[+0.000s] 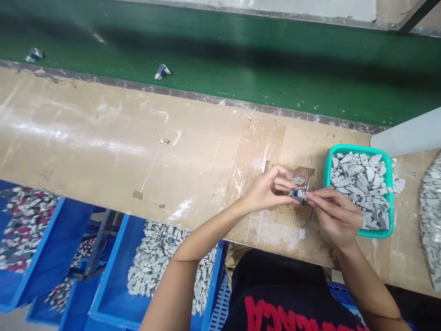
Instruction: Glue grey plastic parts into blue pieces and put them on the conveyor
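Note:
Over the worktable, my left hand [272, 189] pinches a small dark blue-grey plastic part [295, 193] between thumb and fingers. From the other side my right hand [336, 212] grips a small light grey piece [302, 195] at its fingertips, and this piece touches the dark part. Exactly how the two fit together is too small to make out. Just beyond my right hand stands a turquoise basket [392, 197] heaped with light grey plastic pieces [358, 184].
A green conveyor belt [241, 69] runs along the back with two blue-and-white parts [162, 71] on it. Blue bins [113, 276] of small pieces stand below the table edge at left. A clear bag of grey pieces [432, 216] lies at far right, near a white post [408, 133].

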The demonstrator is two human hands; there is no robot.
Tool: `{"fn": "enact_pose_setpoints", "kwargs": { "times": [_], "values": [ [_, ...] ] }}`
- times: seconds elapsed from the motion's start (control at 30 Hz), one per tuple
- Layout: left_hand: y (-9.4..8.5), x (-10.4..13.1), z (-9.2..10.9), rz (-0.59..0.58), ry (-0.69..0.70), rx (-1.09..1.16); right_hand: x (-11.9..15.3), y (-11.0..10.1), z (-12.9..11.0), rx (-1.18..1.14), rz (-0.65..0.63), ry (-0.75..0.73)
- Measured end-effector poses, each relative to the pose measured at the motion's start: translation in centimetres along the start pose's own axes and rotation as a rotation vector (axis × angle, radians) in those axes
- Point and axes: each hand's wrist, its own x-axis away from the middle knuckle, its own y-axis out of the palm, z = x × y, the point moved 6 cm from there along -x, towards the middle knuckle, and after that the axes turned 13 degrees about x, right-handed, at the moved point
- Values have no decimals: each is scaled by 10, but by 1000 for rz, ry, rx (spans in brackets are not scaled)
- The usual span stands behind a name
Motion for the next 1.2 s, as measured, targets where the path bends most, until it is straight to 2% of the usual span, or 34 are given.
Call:
{"fn": "enact_pose_setpoints", "kwargs": {
  "times": [0.3, 0.57, 0.77, 0.93, 1.2],
  "values": [
    [0, 0, -2, -9, 26, 9, -3, -4, -1, 2, 57, -2],
    [2, 4, -1, -19, 40, 52, 2, 3, 1, 12, -25, -16],
    [4, 5, 1, 23, 21, 105, 6, 10, 1, -19, -86, 10],
    [4, 6, 3, 40, 1, 140, 6, 14, -1, -34, -85, 13],
    [1, -3, 9, 21, 54, -67, 1, 23, -4, 36, -86, 79]
  ]
}}
